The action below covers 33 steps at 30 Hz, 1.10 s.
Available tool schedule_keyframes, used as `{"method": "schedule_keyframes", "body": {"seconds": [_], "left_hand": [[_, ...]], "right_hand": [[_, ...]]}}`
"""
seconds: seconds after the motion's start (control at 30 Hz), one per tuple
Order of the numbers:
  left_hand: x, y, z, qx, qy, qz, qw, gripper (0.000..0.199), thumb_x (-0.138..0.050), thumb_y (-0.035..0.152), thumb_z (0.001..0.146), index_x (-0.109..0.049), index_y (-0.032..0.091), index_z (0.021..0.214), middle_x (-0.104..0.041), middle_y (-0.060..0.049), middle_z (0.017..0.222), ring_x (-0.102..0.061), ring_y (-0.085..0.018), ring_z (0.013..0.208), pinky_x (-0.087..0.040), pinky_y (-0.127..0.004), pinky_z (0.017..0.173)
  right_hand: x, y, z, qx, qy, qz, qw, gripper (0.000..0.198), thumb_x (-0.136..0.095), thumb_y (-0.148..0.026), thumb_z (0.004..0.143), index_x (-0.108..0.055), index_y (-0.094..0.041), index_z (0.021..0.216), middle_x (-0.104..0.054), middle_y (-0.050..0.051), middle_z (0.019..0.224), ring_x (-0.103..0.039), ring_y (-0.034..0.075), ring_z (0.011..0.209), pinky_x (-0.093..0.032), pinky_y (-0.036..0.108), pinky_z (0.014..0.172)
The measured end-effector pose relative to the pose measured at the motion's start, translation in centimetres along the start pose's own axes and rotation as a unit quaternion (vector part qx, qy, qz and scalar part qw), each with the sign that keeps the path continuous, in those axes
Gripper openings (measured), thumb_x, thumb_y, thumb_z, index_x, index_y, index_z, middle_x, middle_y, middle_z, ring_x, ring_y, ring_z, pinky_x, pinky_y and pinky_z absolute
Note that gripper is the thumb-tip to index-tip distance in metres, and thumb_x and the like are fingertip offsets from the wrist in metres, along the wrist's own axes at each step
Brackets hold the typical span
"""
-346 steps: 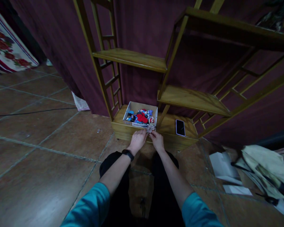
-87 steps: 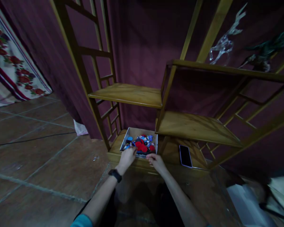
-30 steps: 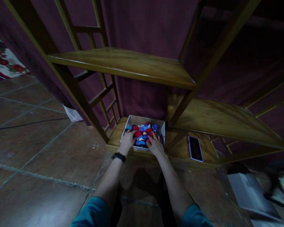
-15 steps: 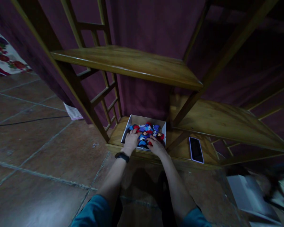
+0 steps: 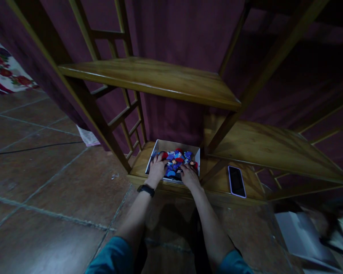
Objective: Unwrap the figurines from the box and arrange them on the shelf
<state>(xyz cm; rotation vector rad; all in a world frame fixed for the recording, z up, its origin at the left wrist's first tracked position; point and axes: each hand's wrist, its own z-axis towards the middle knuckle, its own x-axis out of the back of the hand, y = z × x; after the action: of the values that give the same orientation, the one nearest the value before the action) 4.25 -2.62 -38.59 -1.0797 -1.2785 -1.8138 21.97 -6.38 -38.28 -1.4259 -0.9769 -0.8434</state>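
A shallow white box (image 5: pixel 198 154) sits on the low wooden shelf, filled with several small colourful figures (image 5: pixel 179 156) in blue, red and black. My left hand (image 5: pixel 157 168) reaches over the box's left side, its spread fingers lying on the figures. Over the right front part, my right hand (image 5: pixel 189 176) rests on the figures too, fingers apart. Neither hand has a figure visibly gripped. The figures under my palms are hidden, and their exact kind is too small to make out.
A phone (image 5: pixel 237 181) in a pale purple case lies on the bottom shelf to the right. A wooden shelf board (image 5: pixel 151 80) spans above the box. At lower right is a white box-like thing (image 5: pixel 300 234) on the floor. A dark cable (image 5: pixel 37 147) runs along the tiles.
Both hands have shifted slightly over the figures; the right hand's fingers have moved a little. The box and phone stay where they were.
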Motion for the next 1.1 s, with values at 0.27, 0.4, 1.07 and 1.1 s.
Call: {"method": "schedule_keyframes", "body": {"seconds": [0.27, 0.4, 1.07, 1.1], "left_hand": [[0.2, 0.4, 1.6, 0.045, 0.075, -0.205, 0.975, 0.014, -0.059, 0.018, 0.073, -0.067, 0.019, 0.084, -0.058, -0.01, 0.117, -0.044, -0.028, 0.117, -0.033, -0.042, 0.1], [0.9, 0.5, 2.4, 0.223, 0.04, -0.48, 0.848, 0.011, -0.056, 0.016, 0.076, -0.061, 0.016, 0.086, -0.065, -0.008, 0.084, -0.062, -0.021, 0.082, -0.049, -0.037, 0.079], [3.7, -0.5, 1.2, 0.334, 0.008, -0.687, 0.645, 0.024, -0.072, 0.005, 0.061, -0.057, 0.014, 0.077, -0.063, 0.0, 0.066, -0.06, -0.008, 0.055, -0.05, -0.018, 0.053], [3.7, -0.5, 1.2, 0.332, 0.007, -0.684, 0.65, 0.024, -0.072, 0.006, 0.061, -0.057, 0.014, 0.077, -0.062, 0.0, 0.066, -0.06, -0.008, 0.055, -0.05, -0.018, 0.053]], "right_hand": [[0.0, -0.1, 0.4, 0.047, -0.044, 0.104, 0.993, 0.025, -0.047, -0.013, 0.078, -0.064, -0.026, 0.091, -0.066, 0.0, 0.1, -0.061, 0.016, 0.091, -0.042, 0.026, 0.083], [0.1, 0.0, 0.8, 0.012, 0.029, 0.15, 0.988, 0.029, -0.044, -0.016, 0.081, -0.063, -0.027, 0.099, -0.068, 0.002, 0.1, -0.062, 0.018, 0.092, -0.044, 0.028, 0.083], [-1.0, -3.4, 1.9, 0.036, -0.083, -0.008, 0.996, 0.029, -0.057, -0.024, 0.075, -0.058, -0.02, 0.104, -0.057, 0.01, 0.116, -0.051, 0.022, 0.111, -0.036, 0.032, 0.092], [-1.1, -3.5, 1.9, 0.03, -0.085, -0.006, 0.996, 0.03, -0.056, -0.024, 0.075, -0.057, -0.019, 0.104, -0.056, 0.01, 0.117, -0.05, 0.022, 0.111, -0.036, 0.032, 0.092]]}}
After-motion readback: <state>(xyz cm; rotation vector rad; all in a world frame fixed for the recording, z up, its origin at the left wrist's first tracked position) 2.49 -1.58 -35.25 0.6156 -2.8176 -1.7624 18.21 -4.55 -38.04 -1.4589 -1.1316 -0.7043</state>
